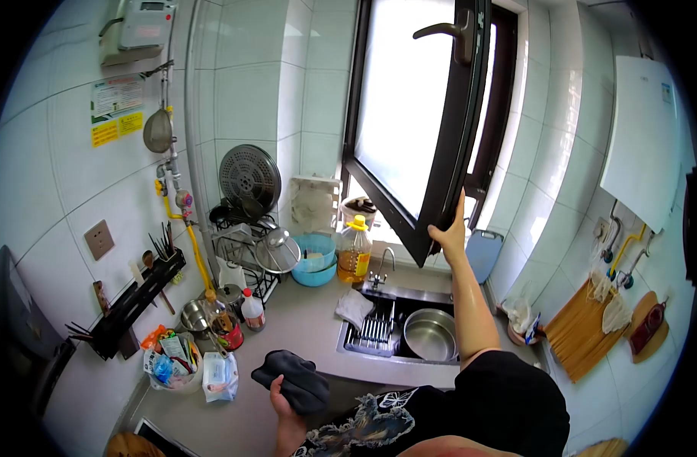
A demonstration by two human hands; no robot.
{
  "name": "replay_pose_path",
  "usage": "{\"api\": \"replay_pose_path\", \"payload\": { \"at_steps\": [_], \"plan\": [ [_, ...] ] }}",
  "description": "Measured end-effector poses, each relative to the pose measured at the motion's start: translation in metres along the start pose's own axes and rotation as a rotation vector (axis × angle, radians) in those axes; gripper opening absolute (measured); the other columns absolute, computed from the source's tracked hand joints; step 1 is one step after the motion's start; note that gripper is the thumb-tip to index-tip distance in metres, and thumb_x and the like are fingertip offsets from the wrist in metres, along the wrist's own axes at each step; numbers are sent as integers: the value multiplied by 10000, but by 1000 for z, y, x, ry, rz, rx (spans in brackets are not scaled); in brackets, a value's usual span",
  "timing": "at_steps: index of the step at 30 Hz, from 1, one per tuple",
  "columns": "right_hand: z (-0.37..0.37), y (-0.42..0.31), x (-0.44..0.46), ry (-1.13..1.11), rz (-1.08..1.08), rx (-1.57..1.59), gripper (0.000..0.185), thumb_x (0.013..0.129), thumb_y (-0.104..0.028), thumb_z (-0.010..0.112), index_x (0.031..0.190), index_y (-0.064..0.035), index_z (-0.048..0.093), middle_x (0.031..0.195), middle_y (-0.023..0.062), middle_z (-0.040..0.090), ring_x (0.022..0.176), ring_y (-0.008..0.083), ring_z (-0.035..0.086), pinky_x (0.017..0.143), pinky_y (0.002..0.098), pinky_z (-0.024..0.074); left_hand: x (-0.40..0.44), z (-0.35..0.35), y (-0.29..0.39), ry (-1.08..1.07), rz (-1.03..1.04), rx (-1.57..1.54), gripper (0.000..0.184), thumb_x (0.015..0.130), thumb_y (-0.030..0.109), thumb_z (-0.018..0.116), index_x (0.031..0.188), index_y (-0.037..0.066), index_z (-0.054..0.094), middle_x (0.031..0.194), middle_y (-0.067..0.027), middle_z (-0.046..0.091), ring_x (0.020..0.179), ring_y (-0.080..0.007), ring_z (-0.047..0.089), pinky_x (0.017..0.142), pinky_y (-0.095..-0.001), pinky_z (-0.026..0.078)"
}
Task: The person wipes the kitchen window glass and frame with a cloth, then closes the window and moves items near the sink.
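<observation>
Dark grey soft cloth [294, 385] in the left hand [286, 404], to the near left of the tall, dark-framed window sash with a pale pane [409, 122] that the right hand [449, 232] holds.

The cloth is at the near side, over the grey countertop [303, 320], its longer spread running from far left to near right; the left hand pinches its near left part, thumb showing, most fingers hidden. Well apart from it, far and right, is the sash, its long axis roughly upright; the right hand, much the nearer to it, grips its lower right corner, thumb and one finger parted along the frame, the others unclear. Between the two in the scene sits the steel sink [421, 295] with a round steel pot [431, 337] in it.
</observation>
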State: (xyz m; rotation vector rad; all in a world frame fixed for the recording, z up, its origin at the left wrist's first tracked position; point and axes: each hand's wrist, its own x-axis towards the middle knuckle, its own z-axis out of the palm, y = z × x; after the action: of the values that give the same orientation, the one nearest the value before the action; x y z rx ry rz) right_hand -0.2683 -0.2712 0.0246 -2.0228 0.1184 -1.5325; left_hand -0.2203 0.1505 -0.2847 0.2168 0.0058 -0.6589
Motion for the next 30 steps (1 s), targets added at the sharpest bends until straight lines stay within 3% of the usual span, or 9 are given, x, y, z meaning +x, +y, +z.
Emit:
{"api": "replay_pose_path", "payload": {
  "at_steps": [4,7,8,19,21,25,30],
  "plan": [
    [-16,11,5,-11,12,45,1176,642,-74,729,1637,-172,109,1468,178,474,1179,284,574,1006,346,483,-1,6,-5,11,-71,-14,554,904,354,555,1326,-5,552,1280,-184,649,1174,-356,628,1070,-480,475],
    [-27,21,8,-25,-2,-39,1186,649,-81,730,1640,-178,86,1478,182,461,1240,300,542,1069,355,437,4,13,-11,12,-80,5,558,905,357,554,1328,-8,550,1288,-186,646,1180,-357,624,1072,-484,473],
    [-30,5,7,-50,161,40,1217,602,-105,720,1640,-133,85,1573,171,333,1411,294,383,1190,352,275,6,14,-15,18,-93,4,556,907,356,556,1325,-10,551,1293,-189,645,1176,-359,627,1074,-489,470],
    [-74,73,27,-86,104,191,1196,628,-82,695,1642,-116,62,1600,140,303,1437,270,361,1186,337,281,26,20,-39,-27,-187,36,571,902,308,582,1366,-19,522,1321,-195,631,1204,-371,614,1098,-502,450],
    [-81,75,30,-74,118,265,1202,615,-15,706,1641,-127,89,1548,137,373,1374,268,428,1160,336,332,33,21,-46,-29,-182,34,579,902,296,581,1381,-21,503,1358,-195,604,1233,-369,594,1104,-509,443],
    [-99,98,40,-88,157,245,1201,606,-65,689,1644,-143,90,1511,136,422,1344,266,459,1147,328,349,47,31,-68,-24,-189,59,570,895,290,594,1354,-38,517,1325,-203,625,1204,-366,613,1100,-503,449],
    [-124,127,52,-110,197,260,1219,581,-91,678,1645,-150,85,1563,126,367,1401,274,404,1185,336,295,66,37,-103,36,-226,80,589,897,276,571,1393,-29,476,1331,-200,613,1218,-356,610,1099,-498,454]
  ]
}}
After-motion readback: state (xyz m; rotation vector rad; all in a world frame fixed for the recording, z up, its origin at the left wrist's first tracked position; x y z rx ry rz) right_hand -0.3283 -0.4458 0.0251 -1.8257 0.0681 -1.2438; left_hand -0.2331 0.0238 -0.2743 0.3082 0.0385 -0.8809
